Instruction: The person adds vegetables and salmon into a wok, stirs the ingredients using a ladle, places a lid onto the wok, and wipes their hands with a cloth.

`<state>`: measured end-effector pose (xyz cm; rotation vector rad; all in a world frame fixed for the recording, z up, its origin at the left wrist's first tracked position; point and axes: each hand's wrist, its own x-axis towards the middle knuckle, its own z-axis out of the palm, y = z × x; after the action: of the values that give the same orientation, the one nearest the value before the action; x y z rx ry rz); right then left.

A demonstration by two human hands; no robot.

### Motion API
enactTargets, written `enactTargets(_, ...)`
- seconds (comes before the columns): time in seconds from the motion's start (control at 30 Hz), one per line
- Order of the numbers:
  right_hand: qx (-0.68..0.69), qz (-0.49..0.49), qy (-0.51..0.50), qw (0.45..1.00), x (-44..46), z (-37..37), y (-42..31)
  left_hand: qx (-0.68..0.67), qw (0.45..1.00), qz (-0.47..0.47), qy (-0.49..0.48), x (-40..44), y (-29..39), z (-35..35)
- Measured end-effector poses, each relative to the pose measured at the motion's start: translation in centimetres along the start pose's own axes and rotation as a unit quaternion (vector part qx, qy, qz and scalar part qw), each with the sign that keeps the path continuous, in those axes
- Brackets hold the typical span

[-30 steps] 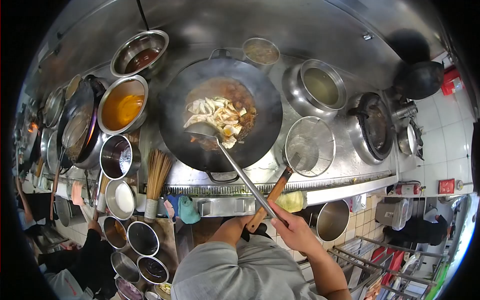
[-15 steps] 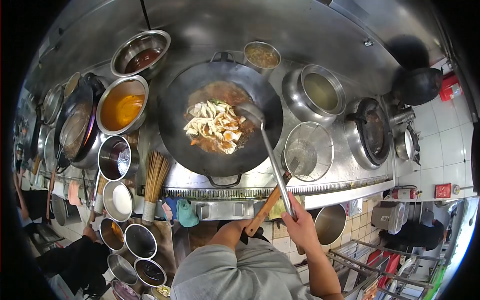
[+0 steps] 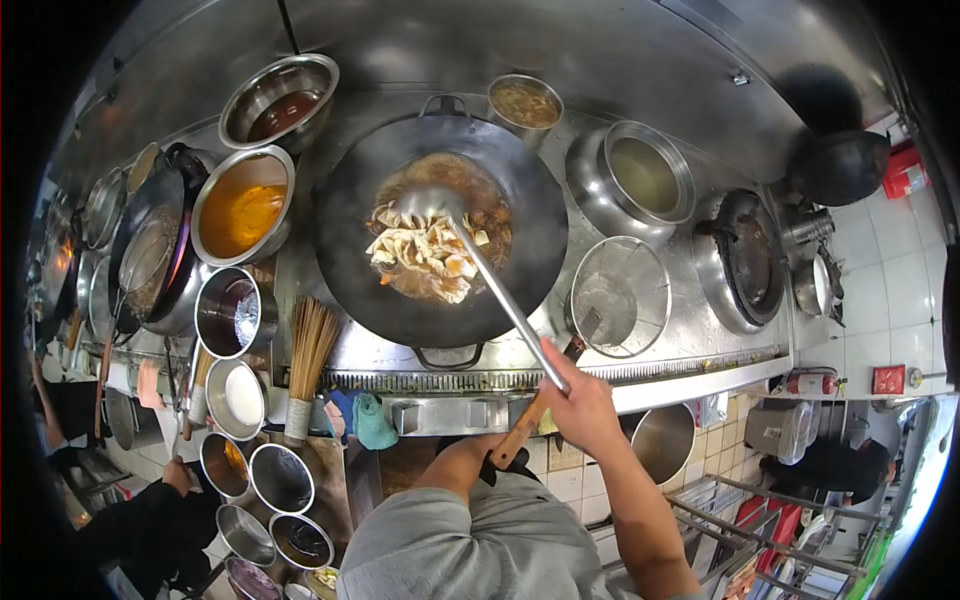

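My right hand (image 3: 582, 408) is wrapped round the handle of a long metal ladle (image 3: 500, 292). The ladle's bowl rests at the upper edge of the pale sliced food (image 3: 425, 255) in a large black wok (image 3: 370, 305). Brown sauce surrounds the slices, and steam rises. Of my left hand (image 3: 492, 444), only a small part shows near the front counter edge, beside the strainer's wooden handle (image 3: 520, 430); its fingers are hidden. The round mesh strainer (image 3: 622, 295) lies right of the wok.
Left of the wok stand a bowl of orange liquid (image 3: 242, 207), a pot of dark liquid (image 3: 232, 312) and a bamboo brush (image 3: 312, 350). At the right is a steel pot (image 3: 590, 190). A co-worker's dark sleeve (image 3: 150, 525) shows at lower left.
The ladle's bowl has moved from the lower left of the food to its right side, then to its upper edge. My right hand has shifted with the handle.
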<state>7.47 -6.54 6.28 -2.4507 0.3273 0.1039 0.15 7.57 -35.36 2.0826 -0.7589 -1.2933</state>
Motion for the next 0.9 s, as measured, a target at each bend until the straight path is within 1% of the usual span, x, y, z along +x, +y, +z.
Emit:
enactTargets(0.1,0.031,0.023,-0.015,0.999,-2.5,-0.5,0.6,0.000,1.000,-0.004,-0.002,-0.2,-0.2,0.1)
enactTargets(0.13,0.033,-0.010,0.021,0.999,-3.6,-0.7,0.8,-0.001,1.000,-0.004,-0.004,-0.2,-0.3,0.1)
enactTargets(0.23,0.098,0.012,0.131,0.986,-6.0,-1.3,1.4,0.002,1.000,-0.006,-0.009,-0.4,-0.4,0.1)
enactTargets(0.27,0.107,0.079,0.123,0.984,-7.3,-1.6,2.2,0.005,1.000,-0.008,-0.011,-0.3,-0.4,0.0)
enactTargets(0.37,0.139,0.141,0.214,0.956,-9.5,-1.7,3.4,0.009,1.000,-0.010,-0.018,-0.6,-0.7,-0.3)
enactTargets(0.43,0.138,0.133,0.217,0.957,-11.0,-0.7,7.4,0.014,1.000,-0.012,-0.024,-0.7,-0.9,-0.5)
enactTargets(0.47,0.229,0.213,0.190,0.930,-11.7,-0.6,8.2,0.017,0.999,-0.011,-0.029,-0.8,-0.9,-0.5)
enactTargets(0.5,0.318,0.289,0.162,0.888,-12.3,-0.4,8.7,0.022,0.999,-0.010,-0.033,-0.7,-1.0,-0.7)
enactTargets(0.53,0.403,0.340,0.169,0.833,-12.2,0.0,8.3,0.026,0.999,-0.012,-0.036,-0.7,-1.1,-0.8)
enactTargets(0.63,0.551,0.377,0.131,0.733,-12.9,1.6,9.4,0.039,0.998,-0.013,-0.047,-0.7,-1.4,-1.2)
enactTargets(0.7,0.590,0.381,0.117,0.703,-13.0,3.4,10.4,0.053,0.997,-0.010,-0.057,-0.7,-1.5,-1.3)
enactTargets(0.73,0.645,0.361,0.111,0.664,-13.1,4.7,11.5,0.056,0.997,-0.010,-0.057,-0.4,-1.8,-1.5)
enactTargets(0.77,0.646,0.365,0.105,0.663,-12.8,5.2,11.6,0.063,0.996,-0.003,-0.063,0.0,-1.8,-1.5)
enactTargets(0.8,0.630,0.375,0.122,0.669,-12.1,5.6,11.2,0.060,0.996,-0.001,-0.065,0.3,-2.0,-1.5)
enactTargets(0.83,0.653,0.318,0.113,0.679,-12.2,7.8,13.0,0.048,0.996,-0.004,-0.072,0.6,-2.1,-1.7)
enactTargets(0.87,0.592,0.279,0.141,0.742,-12.3,9.8,14.3,0.025,0.996,-0.013,-0.079,0.5,-2.5,-1.8)
enactTargets(0.9,0.539,0.312,0.132,0.771,-12.6,10.7,15.1,0.002,0.995,-0.021,-0.097,0.3,-2.2,-1.9)
